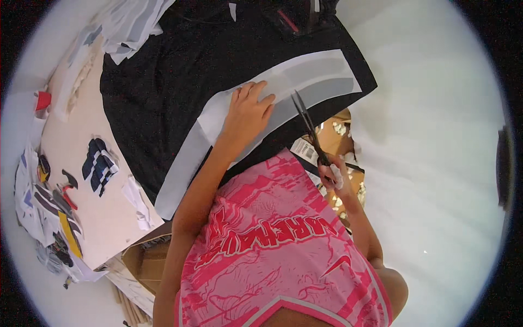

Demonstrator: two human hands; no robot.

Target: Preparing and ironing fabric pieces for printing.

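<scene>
A long curved strip [321, 68], white with grey bands, lies across a large piece of black cloth [147, 87]. My left hand [248, 113] rests on the strip near its middle, palm down and fingers somewhat spread. My right hand [336, 175] grips dark long-bladed scissors [308, 122] by the handles, to the right and nearer my body. Their tips point away from me and lie over the strip's grey band, right of my left fingers. A second pale grey strip [182, 171] slants along the cloth's lower left edge. White material shows around a finger of my right hand.
Folded dark blue and white cloth [99, 164] lies on the pale table [62, 141]. Scraps and red-handled tools [68, 196] sit at far left. Grey-white pieces [131, 27] are heaped at the back. Cardboard boxes [150, 261] stand below the table edge.
</scene>
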